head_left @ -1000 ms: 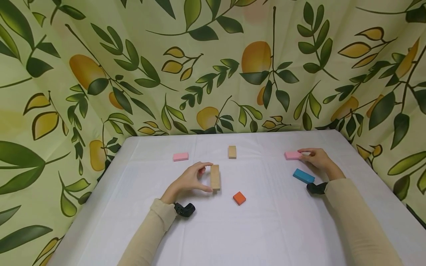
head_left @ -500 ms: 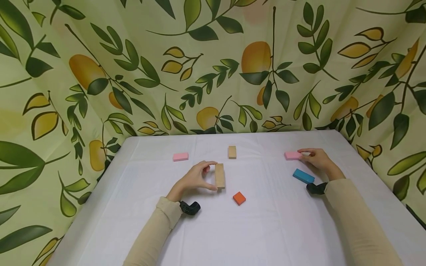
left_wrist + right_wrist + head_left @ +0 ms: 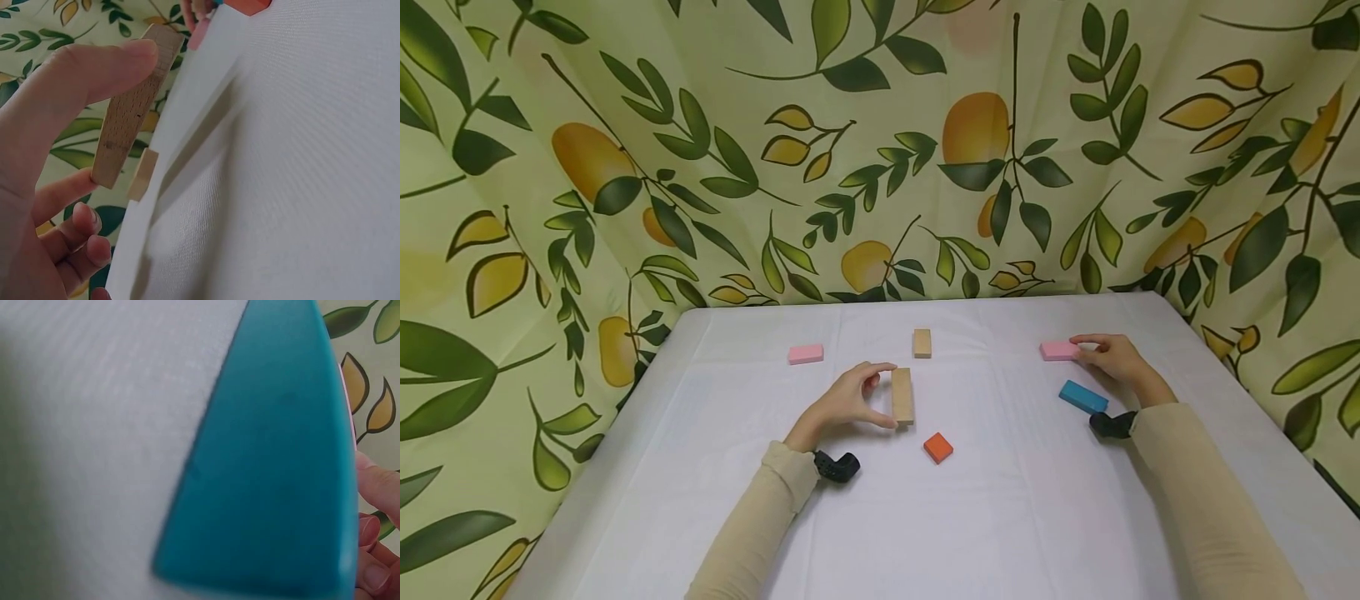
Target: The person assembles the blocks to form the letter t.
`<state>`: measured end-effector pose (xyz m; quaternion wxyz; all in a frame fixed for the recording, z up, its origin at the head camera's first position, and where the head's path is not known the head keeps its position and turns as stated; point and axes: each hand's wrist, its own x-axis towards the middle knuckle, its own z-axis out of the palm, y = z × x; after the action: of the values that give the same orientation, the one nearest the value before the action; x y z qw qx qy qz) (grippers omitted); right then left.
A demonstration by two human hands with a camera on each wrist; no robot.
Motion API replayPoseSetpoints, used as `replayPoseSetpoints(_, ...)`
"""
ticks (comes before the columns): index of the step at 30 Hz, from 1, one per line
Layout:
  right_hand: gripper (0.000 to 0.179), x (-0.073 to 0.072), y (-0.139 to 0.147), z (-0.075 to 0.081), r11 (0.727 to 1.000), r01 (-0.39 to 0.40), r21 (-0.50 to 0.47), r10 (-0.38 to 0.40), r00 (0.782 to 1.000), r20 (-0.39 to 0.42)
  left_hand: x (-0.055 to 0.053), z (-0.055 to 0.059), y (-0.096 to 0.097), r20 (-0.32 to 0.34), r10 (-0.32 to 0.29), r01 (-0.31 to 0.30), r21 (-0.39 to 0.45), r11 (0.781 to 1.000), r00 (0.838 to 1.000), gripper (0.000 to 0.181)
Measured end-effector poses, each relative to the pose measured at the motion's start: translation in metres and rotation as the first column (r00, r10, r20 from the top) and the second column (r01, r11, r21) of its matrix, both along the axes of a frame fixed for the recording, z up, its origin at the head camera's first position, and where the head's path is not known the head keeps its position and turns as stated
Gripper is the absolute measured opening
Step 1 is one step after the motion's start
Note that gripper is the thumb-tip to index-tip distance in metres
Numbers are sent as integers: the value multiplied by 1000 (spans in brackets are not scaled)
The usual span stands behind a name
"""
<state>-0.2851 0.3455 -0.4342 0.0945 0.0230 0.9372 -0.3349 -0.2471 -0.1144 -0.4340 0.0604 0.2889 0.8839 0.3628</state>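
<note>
My left hand (image 3: pixel 845 398) pinches a long plain wooden block (image 3: pixel 902 397) by its two ends, between thumb and index finger. In the left wrist view the wooden block (image 3: pixel 128 119) is held off the white cloth, its shadow lying below, with the other fingers curled apart from it. Over at the right, my right hand (image 3: pixel 1114 360) holds the right end of a pink block (image 3: pixel 1057 351) resting on the table. Just nearer lies a blue block (image 3: pixel 1083 397), which fills much of the right wrist view and hides most of the right hand's fingers there.
An orange-red block (image 3: pixel 937 447) lies just nearer than the held wooden one. Farther back are a shorter wooden block (image 3: pixel 922 343) and a second pink block (image 3: pixel 806 354). A patterned curtain (image 3: pixel 880 167) borders the white-covered table (image 3: pixel 940 533) behind and at the sides.
My left hand has moved to the right with the long wooden block, which now hangs closer to the orange-red block. The right hand and its pink block have stayed put.
</note>
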Motion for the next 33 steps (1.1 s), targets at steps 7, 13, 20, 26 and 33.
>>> replayPoseSetpoints(7, 52, 0, 0, 0, 1000, 8, -7, -8, 1000, 17, -2, -1, 7, 23, -7, 8, -16, 1000, 1000, 84)
replayPoseSetpoints(13, 51, -2, 1, -1, 1000, 13, -6, -13, 1000, 19, -5, -3, 13, 22, -17, 18, -27, 999, 1000, 83)
replayPoseSetpoints(20, 51, -3, 2, -3, 1000, 14, -7, -14, 1000, 11, -8, -6, 19, 23, -28, 29, -47, 998, 999, 84)
replayPoseSetpoints(26, 51, -2, 2, -1, 1000, 17, -19, -16, 999, 38, -8, -7, 22, 8, -23, 24, -93, 995, 1000, 84)
replayPoseSetpoints(33, 51, -3, 1, 1, 999, 4, -37, -2, 999, 51, -8, -6, 23, 7, -4, 5, -151, 989, 1000, 85)
